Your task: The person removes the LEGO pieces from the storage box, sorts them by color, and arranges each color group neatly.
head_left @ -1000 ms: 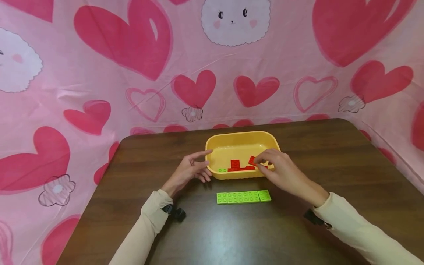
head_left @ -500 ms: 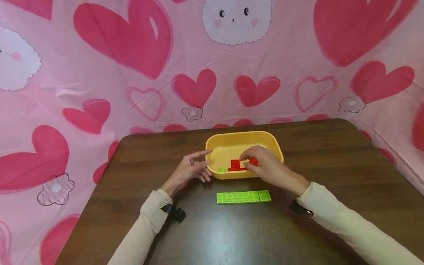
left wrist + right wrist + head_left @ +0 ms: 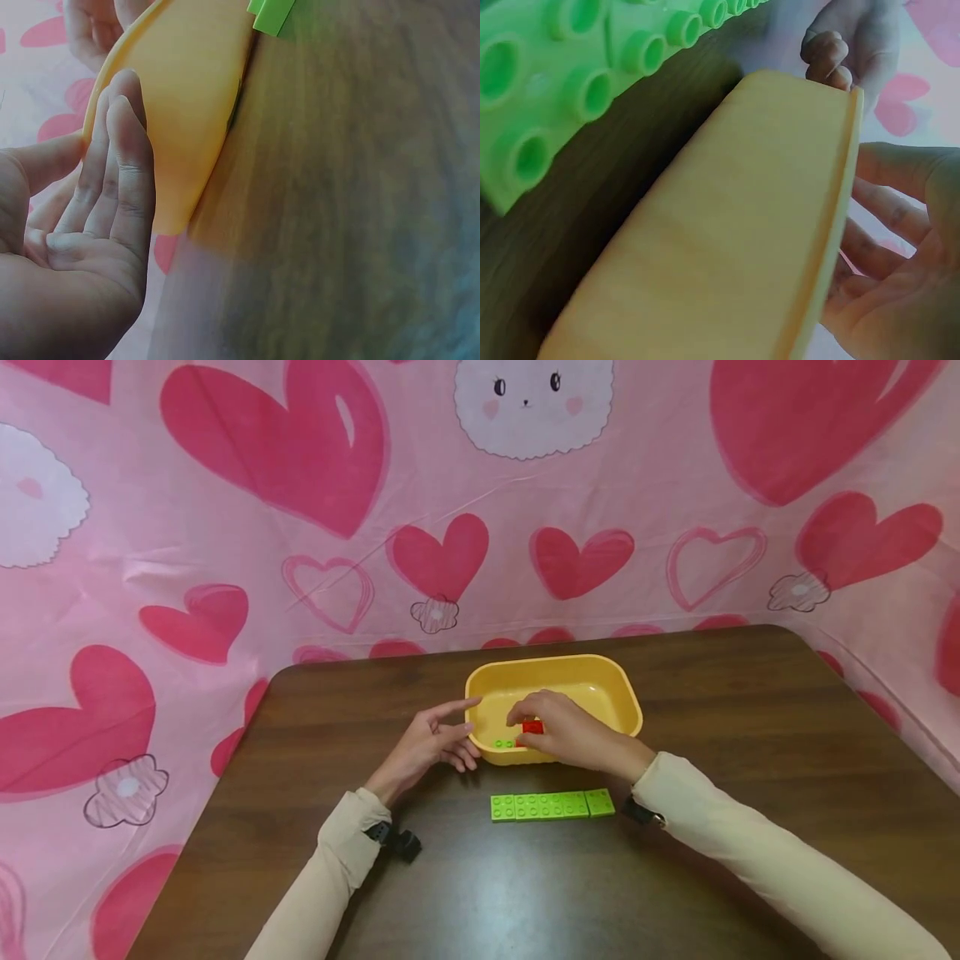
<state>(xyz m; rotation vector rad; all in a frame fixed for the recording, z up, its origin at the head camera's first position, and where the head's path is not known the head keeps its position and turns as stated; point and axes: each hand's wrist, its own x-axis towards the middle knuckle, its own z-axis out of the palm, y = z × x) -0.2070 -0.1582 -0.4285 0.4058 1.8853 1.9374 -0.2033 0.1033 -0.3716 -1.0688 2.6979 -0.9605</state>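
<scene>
A yellow plastic tray point(image 3: 600, 693) stands on the table. My left hand point(image 3: 429, 745) touches its left rim with thumb and forefinger, the other fingers along the outer wall; in the left wrist view those fingers point(image 3: 133, 172) look nearly straight. Inside the tray is my right hand point(image 3: 576, 737), thumb and forefinger spread around a red toy building brick point(image 3: 533, 727) with a gap between the tips. Just left of them a light green brick point(image 3: 503, 744) lies at the front wall. The right hand hides other red bricks.
A row of joined light green bricks point(image 3: 551, 806) lies in front of the tray, its studs large in the right wrist view. Dark wooden table point(image 3: 360, 710) surrounds both. Behind hangs a pink cloth point(image 3: 337, 635) printed with hearts.
My right hand has moved left inside the tray, away from a red brick near its fingertips, to the red brick further left. The left hand has stayed at the rim.
</scene>
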